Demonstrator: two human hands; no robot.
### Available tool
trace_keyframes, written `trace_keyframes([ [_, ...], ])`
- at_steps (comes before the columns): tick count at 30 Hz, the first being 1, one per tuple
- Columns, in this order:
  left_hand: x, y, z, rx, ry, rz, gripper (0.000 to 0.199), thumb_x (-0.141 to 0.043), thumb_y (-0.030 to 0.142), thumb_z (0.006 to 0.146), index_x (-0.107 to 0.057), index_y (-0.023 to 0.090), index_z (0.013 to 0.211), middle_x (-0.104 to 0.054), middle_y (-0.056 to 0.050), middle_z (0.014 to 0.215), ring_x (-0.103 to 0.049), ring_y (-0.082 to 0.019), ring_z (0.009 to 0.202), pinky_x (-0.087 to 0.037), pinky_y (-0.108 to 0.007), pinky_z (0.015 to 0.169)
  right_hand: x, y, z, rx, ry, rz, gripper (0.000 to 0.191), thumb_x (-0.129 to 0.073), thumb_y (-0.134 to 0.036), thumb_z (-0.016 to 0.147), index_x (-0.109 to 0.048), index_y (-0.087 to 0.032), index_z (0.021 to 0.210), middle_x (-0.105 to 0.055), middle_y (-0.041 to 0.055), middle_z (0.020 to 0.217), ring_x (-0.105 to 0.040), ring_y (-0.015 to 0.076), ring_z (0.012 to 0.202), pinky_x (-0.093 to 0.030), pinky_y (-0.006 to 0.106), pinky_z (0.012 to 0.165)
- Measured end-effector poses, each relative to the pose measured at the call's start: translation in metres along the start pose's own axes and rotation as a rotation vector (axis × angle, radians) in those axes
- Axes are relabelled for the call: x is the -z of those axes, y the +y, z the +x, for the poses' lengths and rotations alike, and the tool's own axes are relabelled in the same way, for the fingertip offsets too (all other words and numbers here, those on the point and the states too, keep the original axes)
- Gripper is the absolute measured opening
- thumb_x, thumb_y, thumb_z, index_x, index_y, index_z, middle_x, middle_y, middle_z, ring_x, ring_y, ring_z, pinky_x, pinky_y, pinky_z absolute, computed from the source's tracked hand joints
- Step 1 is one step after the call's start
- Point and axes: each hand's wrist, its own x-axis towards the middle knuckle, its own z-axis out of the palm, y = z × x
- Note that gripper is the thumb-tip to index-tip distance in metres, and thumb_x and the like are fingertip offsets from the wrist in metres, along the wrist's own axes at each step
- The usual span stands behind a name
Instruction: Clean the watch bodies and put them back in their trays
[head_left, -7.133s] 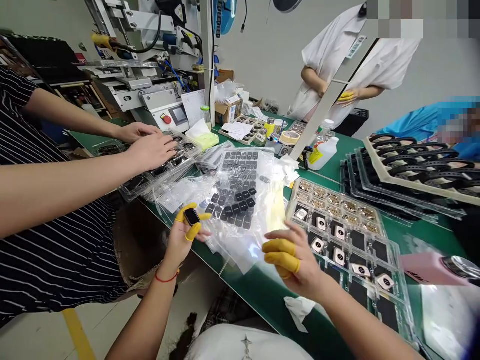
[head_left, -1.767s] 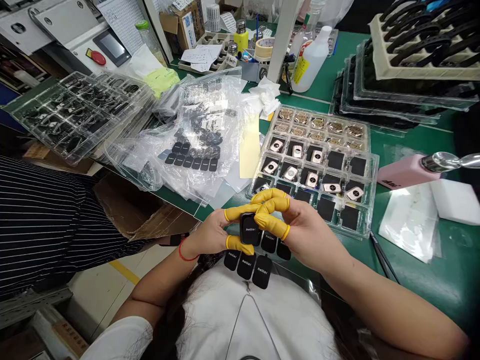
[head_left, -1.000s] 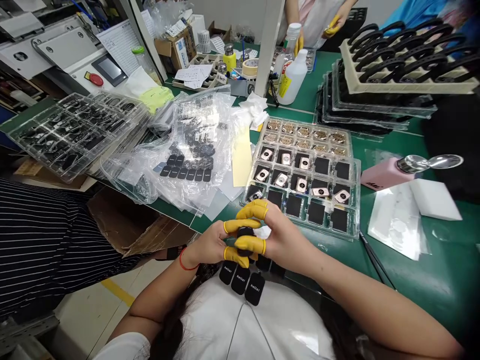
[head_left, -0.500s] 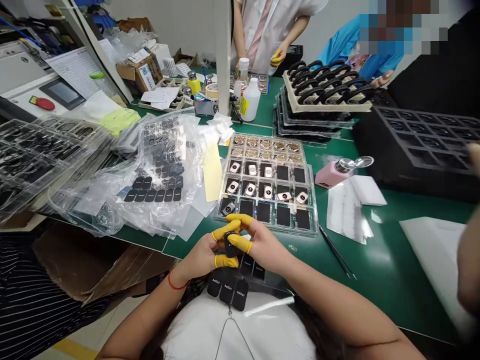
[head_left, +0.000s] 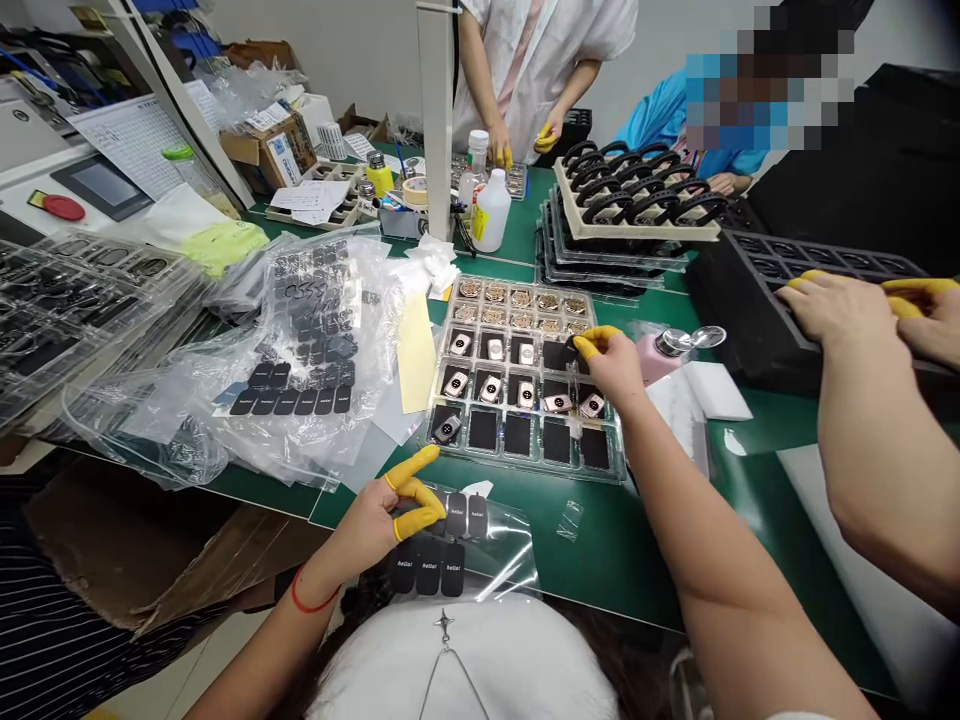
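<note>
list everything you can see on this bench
clear plastic tray: one, transparent, centre, holds rose-gold watch cases, black pads
clear plastic bag of black pads: one, transparent, left of tray
clear film strip of black pads: one, transparent and black, nearest you
pink pump bottle: one, pink, right of tray
white plastic bottle: one, white, far side of bench
co-worker's hands: two, far right
left hand: one, yellow finger cots, beside film strip
right hand: one, yellow finger cots, at tray's black pad

Glossy plastic tray point(head_left: 525, 466); matt rubber finger cots point(head_left: 414, 522).
</note>
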Motion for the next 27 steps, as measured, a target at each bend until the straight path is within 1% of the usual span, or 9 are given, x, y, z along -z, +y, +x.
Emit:
trace_keyframes([
  [3, -0.002, 0.0, 0.0, -0.027, 0.001, -0.014, 0.059, -0.064, 0.031, 0.085, -0.044, 0.022, 0.139, -0.07, -0.003, 0.091, -0.064, -0.016, 0.087, -0.051, -0.033, 0.089, -0.012, 0.0, 0.013, 0.052, -0.092, -0.1, 0.02, -0.054, -0.026, 0.083, -0.067, -0.013, 0.091, -0.069, 0.0121, 0.09, -0.061, 0.0235, 0.081, -0.047, 0.035, 0.074],
  [6, -0.002, 0.001, -0.001, -0.056, 0.013, -0.029, 0.05, -0.062, 0.03, 0.087, -0.049, 0.022, 0.135, -0.071, -0.003, 0.094, -0.065, -0.016, 0.091, -0.051, -0.032, 0.09, -0.018, -0.008, 0.016, 0.128, -0.113, -0.227, 0.026, -0.05, -0.024, 0.086, -0.07, -0.012, 0.098, -0.067, 0.0165, 0.101, -0.057, 0.0297, 0.097, -0.041, 0.042, 0.085],
  [9, -0.002, 0.001, -0.001, -0.06, 0.007, -0.03, 0.048, -0.062, 0.03, 0.087, -0.051, 0.022, 0.133, -0.071, -0.003, 0.095, -0.065, -0.015, 0.092, -0.052, -0.031, 0.089, -0.023, -0.021, 0.018, 0.22, -0.172, -0.303, 0.029, -0.048, -0.024, 0.087, -0.071, -0.014, 0.103, -0.065, 0.0159, 0.105, -0.052, 0.0306, 0.104, -0.037, 0.043, 0.092],
  [14, -0.001, 0.0, -0.001, -0.056, -0.018, -0.016, 0.046, -0.06, 0.031, 0.089, -0.051, 0.021, 0.133, -0.071, -0.004, 0.098, -0.065, -0.016, 0.094, -0.05, -0.032, 0.091, -0.036, -0.035, 0.027, 0.276, -0.311, -0.34, 0.023, -0.053, -0.018, 0.082, -0.073, -0.011, 0.089, -0.064, 0.016, 0.094, -0.054, 0.0292, 0.096, -0.04, 0.04, 0.088],
  [19, -0.001, -0.001, 0.001, -0.044, 0.002, -0.002, 0.046, -0.059, 0.033, 0.089, -0.051, 0.021, 0.133, -0.071, -0.004, 0.095, -0.064, -0.016, 0.091, -0.049, -0.032, 0.089, -0.031, -0.032, 0.028, 0.283, -0.363, -0.268, 0.016, -0.056, -0.018, 0.08, -0.068, -0.013, 0.088, -0.065, 0.0104, 0.086, -0.057, 0.024, 0.083, -0.043, 0.036, 0.078],
  [21, -0.003, 0.0, 0.004, -0.044, 0.016, -0.029, 0.045, -0.058, 0.034, 0.089, -0.052, 0.02, 0.131, -0.071, -0.005, 0.094, -0.063, -0.016, 0.091, -0.048, -0.033, 0.089, -0.027, -0.032, 0.022, 0.282, -0.349, -0.228, 0.014, -0.055, -0.017, 0.08, -0.065, -0.014, 0.089, -0.065, 0.0083, 0.084, -0.057, 0.0214, 0.078, -0.044, 0.034, 0.074],
  [23, -0.006, 0.001, 0.008, -0.036, 0.032, -0.088, 0.043, -0.059, 0.035, 0.088, -0.054, 0.018, 0.127, -0.071, -0.006, 0.092, -0.063, -0.017, 0.091, -0.048, -0.034, 0.089, -0.021, -0.037, 0.008, 0.273, -0.288, -0.2, 0.016, -0.053, -0.017, 0.081, -0.063, -0.014, 0.093, -0.065, 0.009, 0.088, -0.057, 0.0213, 0.08, -0.045, 0.034, 0.074],
  [25, -0.01, 0.004, 0.011, -0.018, 0.044, -0.148, 0.041, -0.059, 0.038, 0.088, -0.055, 0.016, 0.123, -0.07, -0.006, 0.088, -0.063, -0.017, 0.088, -0.048, -0.034, 0.088, -0.016, -0.051, -0.019, 0.306, -0.18, -0.134, 0.022, -0.052, -0.019, 0.083, -0.06, -0.015, 0.103, -0.064, 0.0098, 0.094, -0.058, 0.0219, 0.082, -0.046, 0.037, 0.076],
  [27, -0.014, 0.008, 0.014, -0.014, 0.03, -0.195, 0.043, -0.059, 0.039, 0.088, -0.052, 0.015, 0.124, -0.069, -0.005, 0.086, -0.063, -0.017, 0.087, -0.047, -0.034, 0.088, -0.011, -0.071, -0.057, 0.457, -0.084, 0.012, 0.025, -0.054, -0.02, 0.085, -0.057, -0.018, 0.11, -0.065, 0.008, 0.095, -0.06, 0.0214, 0.08, -0.048, 0.04, 0.077],
])
